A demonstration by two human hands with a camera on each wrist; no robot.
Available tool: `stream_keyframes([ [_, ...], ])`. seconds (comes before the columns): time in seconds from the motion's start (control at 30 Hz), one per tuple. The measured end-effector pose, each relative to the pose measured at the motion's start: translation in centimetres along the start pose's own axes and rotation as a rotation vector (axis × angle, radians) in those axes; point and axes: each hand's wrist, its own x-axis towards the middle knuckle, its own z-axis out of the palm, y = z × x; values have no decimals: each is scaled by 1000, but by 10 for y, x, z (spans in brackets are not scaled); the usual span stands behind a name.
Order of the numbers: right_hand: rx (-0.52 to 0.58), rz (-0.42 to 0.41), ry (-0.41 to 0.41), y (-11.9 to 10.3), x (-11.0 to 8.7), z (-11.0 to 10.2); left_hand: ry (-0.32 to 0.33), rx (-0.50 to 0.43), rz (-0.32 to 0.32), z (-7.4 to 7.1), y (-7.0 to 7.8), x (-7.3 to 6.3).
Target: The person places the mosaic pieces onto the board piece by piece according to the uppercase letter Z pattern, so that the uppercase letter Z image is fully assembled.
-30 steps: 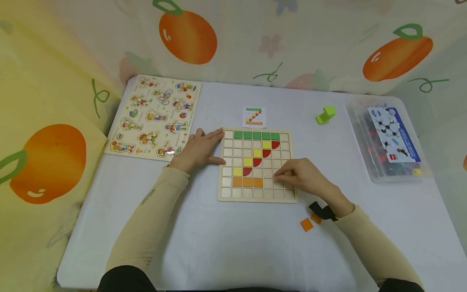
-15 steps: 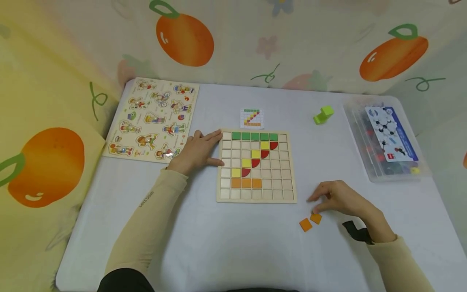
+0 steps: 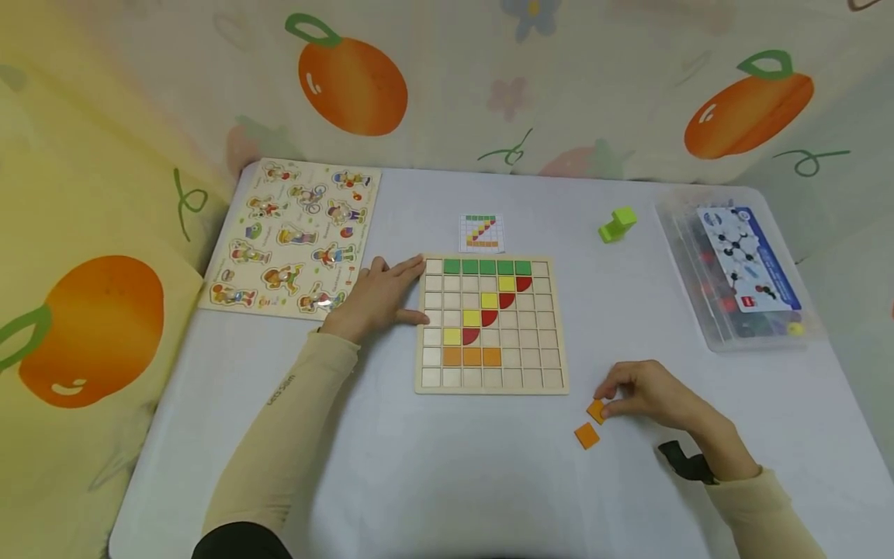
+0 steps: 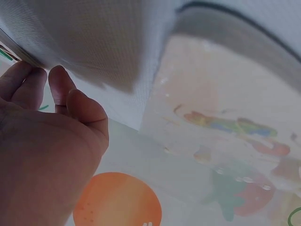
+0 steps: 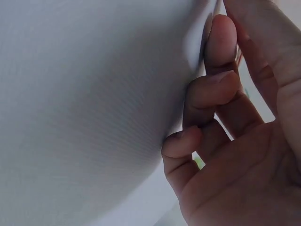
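In the head view a wooden grid board (image 3: 492, 385) holds a row of green square tiles (image 3: 487, 267), a diagonal of yellow squares (image 3: 471, 318) beside red quarter-round tiles (image 3: 489, 318), and a lower row of three orange squares (image 3: 472, 357). My left hand (image 3: 377, 299) rests at the board's left edge, index finger and thumb extended along it. To the right of the board's lower corner, my right hand (image 3: 653, 394) pinches an orange square tile (image 3: 596, 411) between thumb and fingers. That tile is hidden in the right wrist view. Another orange square (image 3: 587, 435) lies just below it.
A small pattern card (image 3: 482, 234) lies behind the board. At the left is a picture puzzle board (image 3: 300, 256). A light green block piece (image 3: 618, 224) and a clear plastic case (image 3: 740, 268) stand at the right, on the white-covered table (image 3: 433, 481).
My right hand has left the board and moved right and down to the loose orange tiles. It has taken hold of one, which has shifted slightly up and left. The left hand stays put.
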Motion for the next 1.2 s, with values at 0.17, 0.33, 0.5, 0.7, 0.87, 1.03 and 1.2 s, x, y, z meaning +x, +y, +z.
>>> stream_keyframes([
  [0.17,-8,67,-25,-3,3,-6,6,1,1,1,0,0],
  [0.33,24,154,8,-11,18,-10,12,6,13,1,0,1],
  [0.5,4,166,111,-29,48,-7,13,9,18,0,-1,1],
  [0.7,14,144,123,-46,86,4,7,6,10,-1,-1,2],
  [0.87,8,153,81,-55,106,17,10,8,13,-2,1,3],
  [1.03,-61,166,76,-59,116,25,-1,5,6,-2,2,2],
  [1.2,-110,162,69,-64,118,26,-13,3,-5,-1,1,0],
])
